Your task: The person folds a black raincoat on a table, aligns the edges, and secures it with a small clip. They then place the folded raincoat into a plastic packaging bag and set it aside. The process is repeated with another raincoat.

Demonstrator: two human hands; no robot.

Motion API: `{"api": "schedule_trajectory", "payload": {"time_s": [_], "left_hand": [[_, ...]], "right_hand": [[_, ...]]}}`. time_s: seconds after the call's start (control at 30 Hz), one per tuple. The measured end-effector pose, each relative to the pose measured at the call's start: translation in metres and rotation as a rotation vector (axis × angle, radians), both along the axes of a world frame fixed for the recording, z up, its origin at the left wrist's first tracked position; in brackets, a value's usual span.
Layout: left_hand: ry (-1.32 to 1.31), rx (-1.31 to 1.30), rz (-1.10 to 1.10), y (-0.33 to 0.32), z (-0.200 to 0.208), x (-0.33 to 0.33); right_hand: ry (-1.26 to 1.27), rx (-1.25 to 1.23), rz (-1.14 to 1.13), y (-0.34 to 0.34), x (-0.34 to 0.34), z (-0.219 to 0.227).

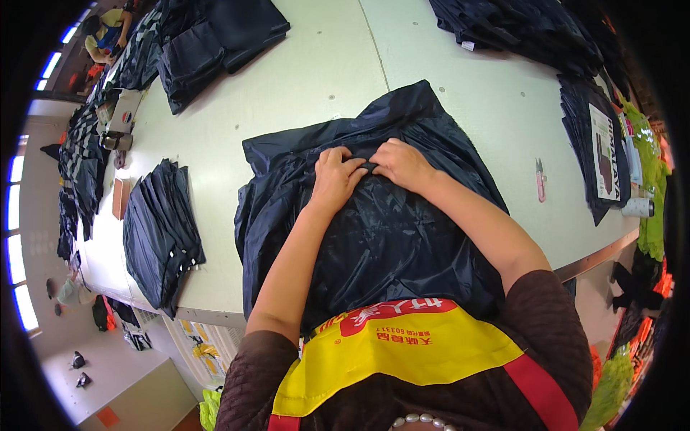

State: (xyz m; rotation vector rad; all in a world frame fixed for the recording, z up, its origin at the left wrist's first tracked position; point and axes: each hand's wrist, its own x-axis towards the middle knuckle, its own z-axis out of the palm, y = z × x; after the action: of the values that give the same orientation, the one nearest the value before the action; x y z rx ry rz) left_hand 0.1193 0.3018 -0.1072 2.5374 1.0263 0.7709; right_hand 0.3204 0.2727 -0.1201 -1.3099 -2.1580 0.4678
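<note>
A dark navy, shiny garment (402, 237) lies spread on the pale table in front of me, its near part against my yellow apron. My left hand (336, 174) and my right hand (397, 164) meet near its upper middle. Both have fingers closed, pinching a small fold of the dark cloth between them. The thumbs and fingertips almost touch. Whether anything small sits inside the fold, I cannot make out. Beyond my hands, the garment's far edge lies wrinkled, with one corner pointing away from me.
Pink-handled thread snips (540, 181) lie to the right on the table (474, 115). Stacks of dark cloth pieces (164, 233) sit at left, with folded dark garments (215, 43) and a dark pile (517, 32) at the back. At far left, another person (108, 36) works.
</note>
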Motion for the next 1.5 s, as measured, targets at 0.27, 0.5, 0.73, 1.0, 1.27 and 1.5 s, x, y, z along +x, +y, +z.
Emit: {"api": "schedule_trajectory", "payload": {"time_s": [0.27, 0.5, 0.73, 1.0, 1.27, 1.5], "left_hand": [[-0.056, 0.115, 0.06, -0.001, -0.011, -0.001], [0.054, 0.355, 0.198, 0.01, 0.005, 0.013], [-0.015, 0.289, 0.172, 0.006, -0.018, 0.011], [-0.131, 0.197, 0.088, 0.015, -0.015, 0.006], [-0.198, 0.08, 0.004, 0.03, -0.022, -0.001], [-0.166, -0.214, -0.158, 0.073, -0.02, 0.0]], "right_hand": [[-0.243, 0.197, 0.037, 0.013, -0.009, 0.042], [-0.029, -0.064, 0.063, 0.046, 0.006, -0.001], [-0.292, 0.095, 0.0, 0.058, -0.02, 0.031], [-0.377, 0.353, 0.141, 0.123, -0.053, 0.003], [0.013, 0.192, 0.031, 0.146, -0.092, 0.02], [0.043, 0.15, 0.264, 0.142, -0.069, 0.027]]}}
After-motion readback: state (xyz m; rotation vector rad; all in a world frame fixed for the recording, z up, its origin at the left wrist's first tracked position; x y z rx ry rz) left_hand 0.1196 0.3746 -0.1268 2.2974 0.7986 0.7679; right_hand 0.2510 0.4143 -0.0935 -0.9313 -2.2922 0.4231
